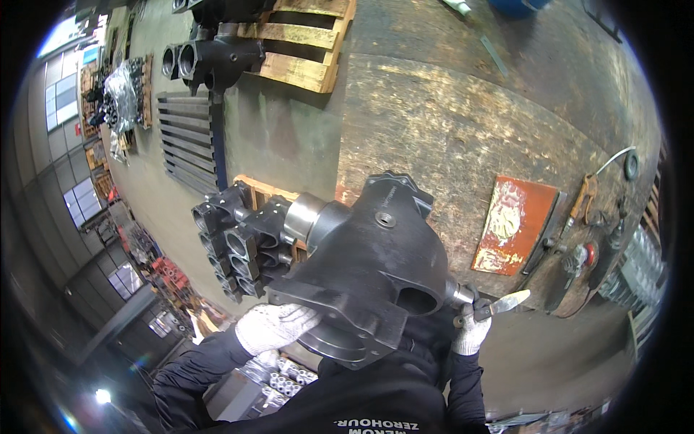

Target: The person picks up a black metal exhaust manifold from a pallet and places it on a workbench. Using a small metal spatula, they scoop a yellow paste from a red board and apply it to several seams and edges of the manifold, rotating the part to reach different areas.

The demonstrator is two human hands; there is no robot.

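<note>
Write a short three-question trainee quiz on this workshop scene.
1. True or false: the left hand rests on the flange of the large dark casting.
2. What does the right hand hold? A) a hammer B) a slim pale-tipped tool C) nothing
3. What colour is the flat plate on the workbench?

Key: 1 true; 2 B; 3 orange-red.

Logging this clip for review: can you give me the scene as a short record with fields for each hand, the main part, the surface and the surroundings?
left hand: gloved, pressed on the flange of the black cast housing
right hand: gloved, gripping a flat metal tool
surface: worn workbench with an orange plate
surroundings: more black castings, wooden pallet
</note>
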